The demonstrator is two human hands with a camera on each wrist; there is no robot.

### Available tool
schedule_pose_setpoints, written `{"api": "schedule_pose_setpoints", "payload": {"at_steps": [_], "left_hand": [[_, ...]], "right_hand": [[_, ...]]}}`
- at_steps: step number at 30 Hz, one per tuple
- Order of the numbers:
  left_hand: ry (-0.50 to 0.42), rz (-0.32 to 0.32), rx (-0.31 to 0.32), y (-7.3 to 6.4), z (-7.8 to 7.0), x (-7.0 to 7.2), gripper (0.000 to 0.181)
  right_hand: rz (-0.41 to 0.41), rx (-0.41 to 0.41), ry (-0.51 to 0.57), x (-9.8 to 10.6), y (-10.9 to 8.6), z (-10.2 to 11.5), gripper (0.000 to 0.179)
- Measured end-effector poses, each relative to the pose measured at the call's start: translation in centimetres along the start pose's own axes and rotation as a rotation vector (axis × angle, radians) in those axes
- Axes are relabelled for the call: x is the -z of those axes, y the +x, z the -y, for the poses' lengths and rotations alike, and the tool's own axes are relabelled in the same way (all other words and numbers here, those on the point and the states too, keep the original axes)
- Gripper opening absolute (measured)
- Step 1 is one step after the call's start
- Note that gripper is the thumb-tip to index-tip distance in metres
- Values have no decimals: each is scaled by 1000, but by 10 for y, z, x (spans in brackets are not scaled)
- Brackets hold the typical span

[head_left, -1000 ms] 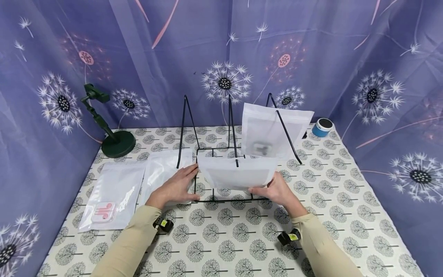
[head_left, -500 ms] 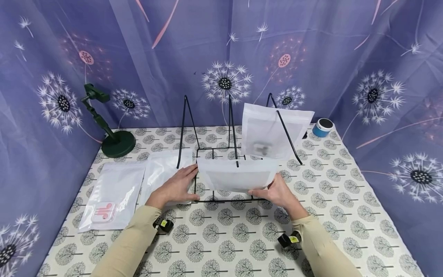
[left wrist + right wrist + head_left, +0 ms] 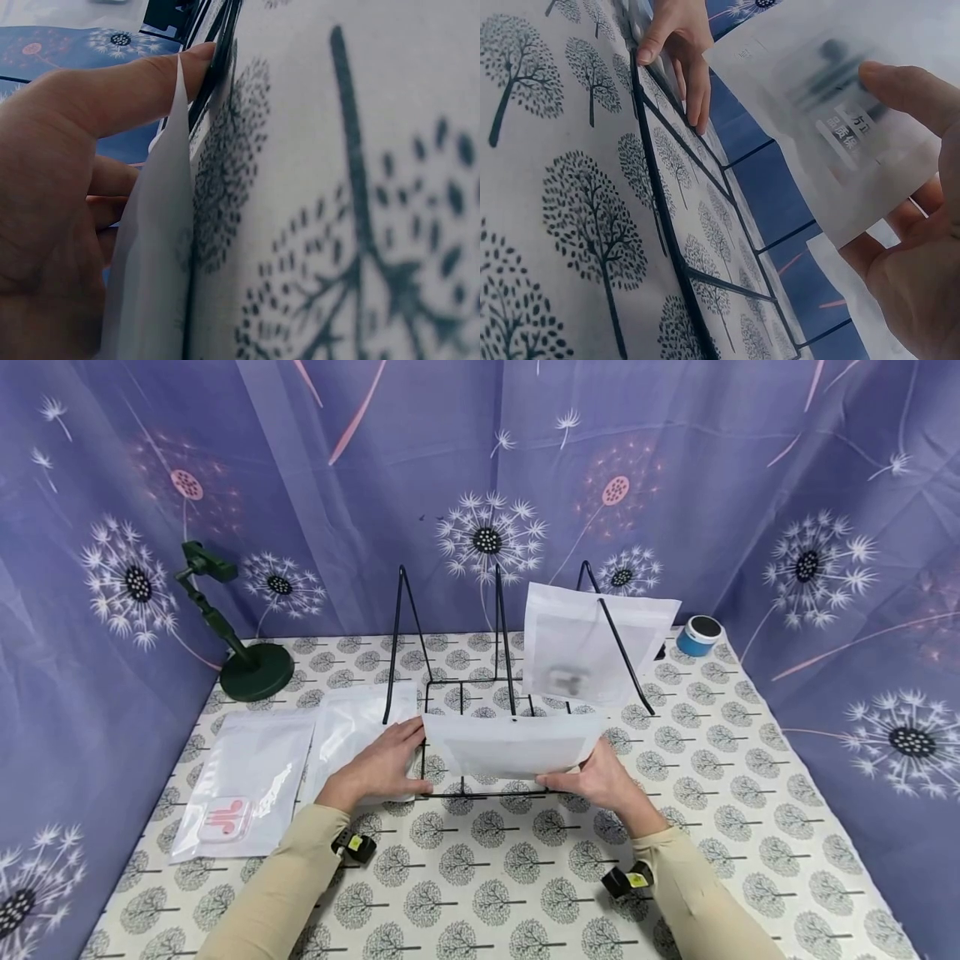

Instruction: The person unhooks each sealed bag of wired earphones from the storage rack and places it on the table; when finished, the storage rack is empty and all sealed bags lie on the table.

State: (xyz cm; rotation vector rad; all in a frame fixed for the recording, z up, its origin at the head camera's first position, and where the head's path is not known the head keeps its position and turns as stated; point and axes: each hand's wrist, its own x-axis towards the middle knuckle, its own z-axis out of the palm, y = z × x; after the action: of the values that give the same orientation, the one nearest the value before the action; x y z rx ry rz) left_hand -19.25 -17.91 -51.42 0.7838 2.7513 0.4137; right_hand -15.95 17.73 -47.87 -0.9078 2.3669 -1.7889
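Foreground, lower centre of the frame: the tree-printed cloth of my desk, with my forearms entering from the lower corners. Just beyond, near the centre, runs the front bar of the black wire rack. At left of centre, my left hand rests against the rack's left front corner, thumb on the front bar, fingers nearly straight and gripping no pouch. At right of centre, my right hand pinches the lower right of a white pouch, thumb on the near face, fingers behind. This pouch is at mid-frame above the front part of the rack, steeply foreshortened; whether its lower edge touches the wire I cannot tell. The right wrist view shows a dark item and a printed label inside. I judge it light, its film limp and rather slippery, its weight gathered at the contents; a low hold beside the item should keep it from folding, while the thin upper edge would flop. At left, a flat pouch containing a pink-marked case lies beside a second flat pouch. Farther back, upper right of centre, another pouch stands in the rack; a blue cylinder sits beyond it, a green stand at upper left, and a dandelion-printed curtain behind all.
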Motion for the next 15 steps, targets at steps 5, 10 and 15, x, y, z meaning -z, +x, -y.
{"api": "schedule_pose_setpoints", "payload": {"at_steps": [5,10,15], "left_hand": [[-13,2,10,-1,-1,1,103],[-5,-26,-21,1,0,-1,100],[-8,-34,-42,2,0,-1,102]], "right_hand": [[18,8,15,1,0,2,72],[35,28,22,1,-1,2,71],[48,53,23,2,-4,5,69]]}}
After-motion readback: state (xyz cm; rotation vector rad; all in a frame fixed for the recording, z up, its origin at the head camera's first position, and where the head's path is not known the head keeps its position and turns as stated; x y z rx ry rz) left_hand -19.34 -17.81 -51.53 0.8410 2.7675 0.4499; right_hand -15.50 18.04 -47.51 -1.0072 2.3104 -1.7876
